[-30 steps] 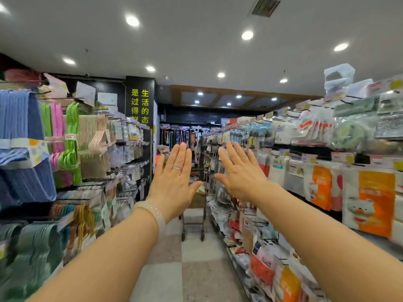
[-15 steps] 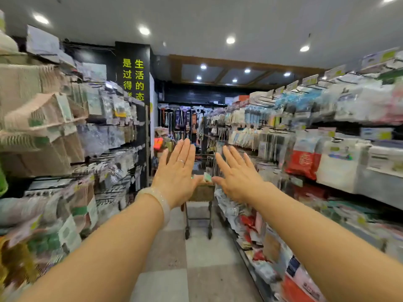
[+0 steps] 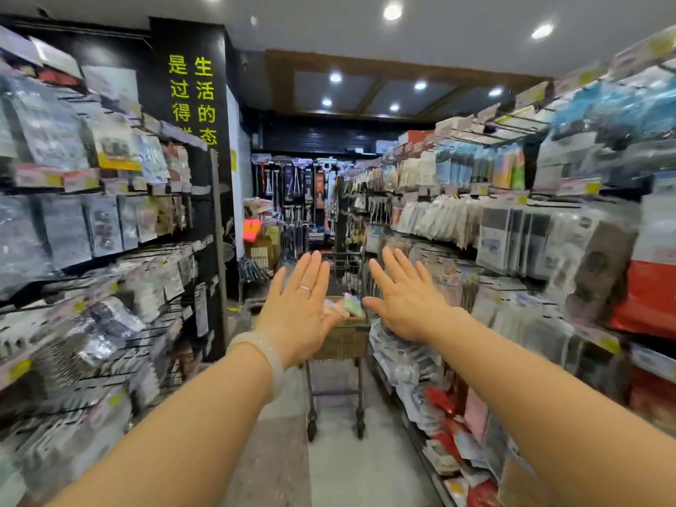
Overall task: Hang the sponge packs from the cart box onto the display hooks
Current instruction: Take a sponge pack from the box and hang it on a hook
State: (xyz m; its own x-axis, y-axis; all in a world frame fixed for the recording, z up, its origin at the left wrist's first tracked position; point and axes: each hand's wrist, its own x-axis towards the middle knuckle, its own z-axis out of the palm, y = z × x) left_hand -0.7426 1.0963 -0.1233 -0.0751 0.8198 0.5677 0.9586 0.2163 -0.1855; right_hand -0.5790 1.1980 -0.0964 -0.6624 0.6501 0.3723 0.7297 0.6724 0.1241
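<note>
Both arms are stretched out ahead of me down a shop aisle. My left hand (image 3: 301, 309) is flat with straight fingers and holds nothing; it wears a ring and a pale bracelet. My right hand (image 3: 404, 300) is also flat and empty. Between and beyond them stands a metal cart (image 3: 336, 393) carrying a brown cardboard box (image 3: 342, 340). Pastel sponge packs (image 3: 353, 305) stick out of the box top, partly hidden by my left thumb. Neither hand touches the cart. Display hooks (image 3: 504, 122) with hung packs line the right side.
Racks of bagged goods (image 3: 109, 221) line the left side, and packed shelves (image 3: 512, 243) line the right, with low items (image 3: 450, 426) spilling toward the tiled floor (image 3: 365, 470). A black pillar with yellow characters (image 3: 192, 100) stands at the left. More hanging goods (image 3: 296, 192) close the aisle's far end.
I have moved forward along the aisle: the cart and box look nearer and larger, and the side shelves have slid past. Both hands stay flat, empty and raised.
</note>
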